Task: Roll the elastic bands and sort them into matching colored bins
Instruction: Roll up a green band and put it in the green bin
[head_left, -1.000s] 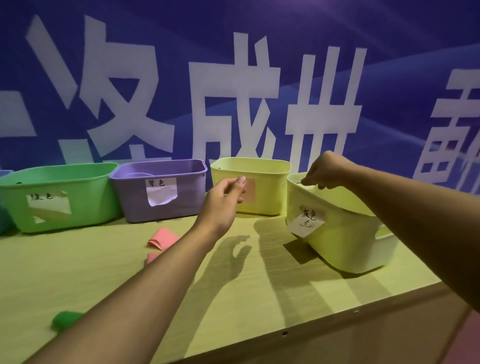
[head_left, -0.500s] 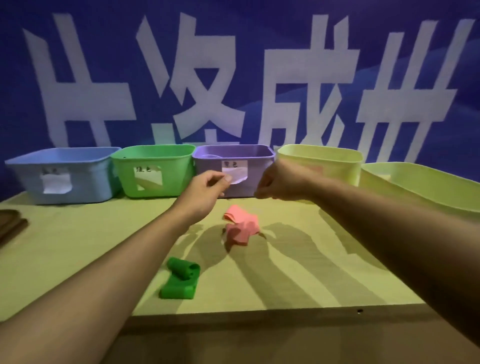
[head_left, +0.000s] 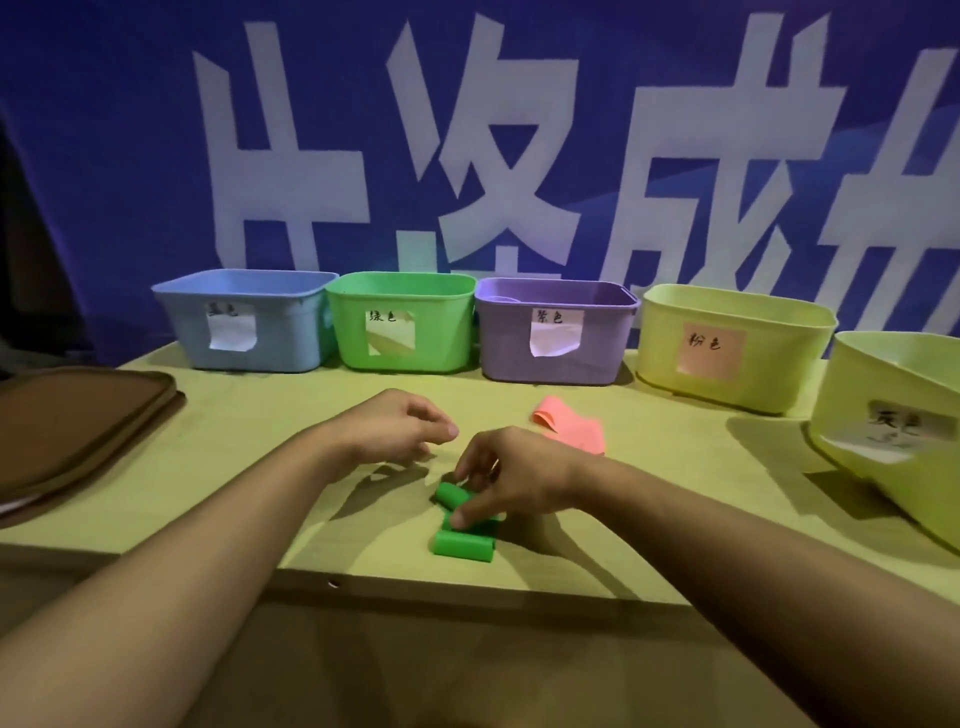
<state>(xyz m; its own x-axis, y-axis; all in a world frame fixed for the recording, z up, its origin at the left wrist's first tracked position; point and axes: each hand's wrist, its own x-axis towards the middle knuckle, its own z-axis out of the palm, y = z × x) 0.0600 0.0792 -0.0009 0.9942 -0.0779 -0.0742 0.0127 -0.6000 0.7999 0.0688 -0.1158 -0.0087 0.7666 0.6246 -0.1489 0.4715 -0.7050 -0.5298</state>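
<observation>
The right hand (head_left: 511, 480) pinches the green elastic band (head_left: 462, 540), apparently to roll it on the table (head_left: 249, 467); the left hand (head_left: 395, 428) hovers relaxed, empty.

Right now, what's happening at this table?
A person is sorting elastic bands. The right hand pinches the partly rolled green band near the table's front edge; the left hand hovers beside it, holding nothing. A pink band lies unrolled behind. The green bin stands second from the left in the row.
</observation>
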